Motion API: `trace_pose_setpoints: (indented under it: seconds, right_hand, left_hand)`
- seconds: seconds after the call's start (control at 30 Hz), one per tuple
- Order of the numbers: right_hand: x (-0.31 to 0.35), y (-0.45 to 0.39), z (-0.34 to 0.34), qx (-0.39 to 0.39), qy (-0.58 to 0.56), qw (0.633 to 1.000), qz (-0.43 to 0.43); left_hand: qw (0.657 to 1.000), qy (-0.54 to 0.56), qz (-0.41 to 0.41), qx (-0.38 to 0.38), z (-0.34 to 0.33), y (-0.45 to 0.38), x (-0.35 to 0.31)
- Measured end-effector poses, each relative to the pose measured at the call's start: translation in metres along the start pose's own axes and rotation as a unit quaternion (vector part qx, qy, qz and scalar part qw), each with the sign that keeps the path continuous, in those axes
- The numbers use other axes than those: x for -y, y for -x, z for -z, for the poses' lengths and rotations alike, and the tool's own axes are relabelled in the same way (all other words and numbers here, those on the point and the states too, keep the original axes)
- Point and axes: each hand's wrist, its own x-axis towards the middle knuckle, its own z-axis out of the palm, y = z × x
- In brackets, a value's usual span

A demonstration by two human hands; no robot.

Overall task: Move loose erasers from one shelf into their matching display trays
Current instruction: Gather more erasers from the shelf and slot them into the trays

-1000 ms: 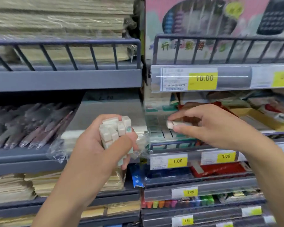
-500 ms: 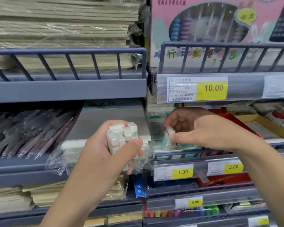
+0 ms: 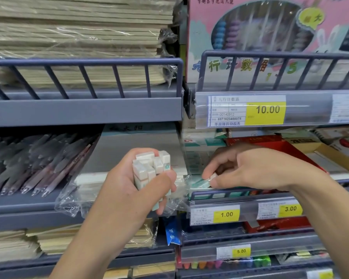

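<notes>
Wrapped pens (image 3: pixel 38 164), stacked notebooks (image 3: pixel 79 37), pink abacus box (image 3: pixel 260 33), price tags (image 3: pixel 265 112)

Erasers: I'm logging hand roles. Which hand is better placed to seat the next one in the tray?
Right hand: it pinches one eraser at the tray. Left hand grips the eraser bundle.

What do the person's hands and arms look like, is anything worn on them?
Both are bare. The left hand and right hand wear no gloves, and no rings, watch or bracelet show. The forearms are uncovered as far as the picture reaches, with no sleeve in view. Fingernails look short and unpainted.
</notes>
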Motion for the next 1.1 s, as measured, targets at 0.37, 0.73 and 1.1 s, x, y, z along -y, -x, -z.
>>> trace_pose_setpoints:
  seconds: [0.37,0.73,1.1]
  right_hand:
    - [-0.001,-0.007,0.006,0.018,0.102,0.995,0.004]
    - [0.003,-0.001,0.004,0.003,0.123,0.992,0.028]
    - [0.010,0.007,-0.034,-0.067,-0.206,0.951,0.220]
  left_hand:
    - [1.000,-0.026,0.009,-0.005,0.000,0.000,0.001]
    - [1.000,-0.014,0.006,0.014,-0.011,-0.003,-0.001]
    - [0.997,-0.026,0.024,0.064,-0.015,-0.005,-0.001]
